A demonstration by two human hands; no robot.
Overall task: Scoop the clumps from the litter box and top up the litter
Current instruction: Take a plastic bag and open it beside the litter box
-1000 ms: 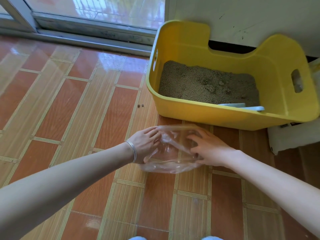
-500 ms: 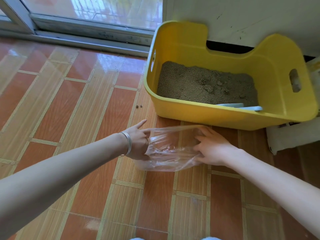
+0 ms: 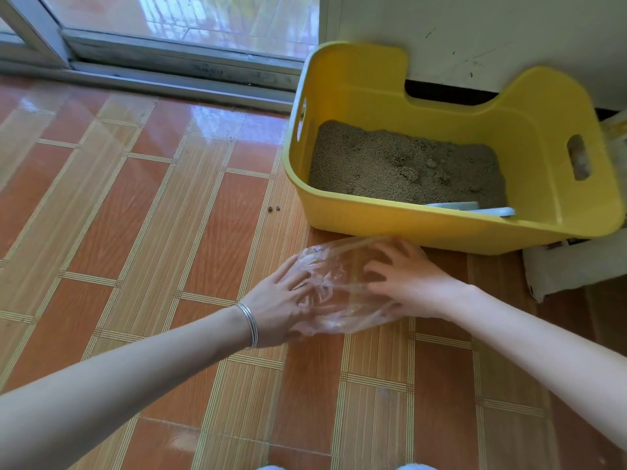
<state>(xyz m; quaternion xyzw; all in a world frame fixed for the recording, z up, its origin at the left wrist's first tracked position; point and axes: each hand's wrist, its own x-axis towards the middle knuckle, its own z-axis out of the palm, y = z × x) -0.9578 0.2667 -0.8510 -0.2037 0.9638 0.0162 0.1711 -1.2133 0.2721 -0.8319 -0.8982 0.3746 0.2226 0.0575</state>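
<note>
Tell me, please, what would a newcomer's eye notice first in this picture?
The bright yellow litter box stands out first, at the upper right against the wall, with grey litter and a pale scoop inside, near its front wall. In front of it, a clear plastic bag lies on the tiled floor, with the left hand and the right hand both on it.

Crumpled clear bag [image 3: 342, 290] between left hand [image 3: 278, 307] and right hand [image 3: 414, 286]; just beyond, yellow litter box [image 3: 424, 228] holding lumpy grey litter [image 3: 390, 167], pale scoop [image 3: 475, 209].
</note>
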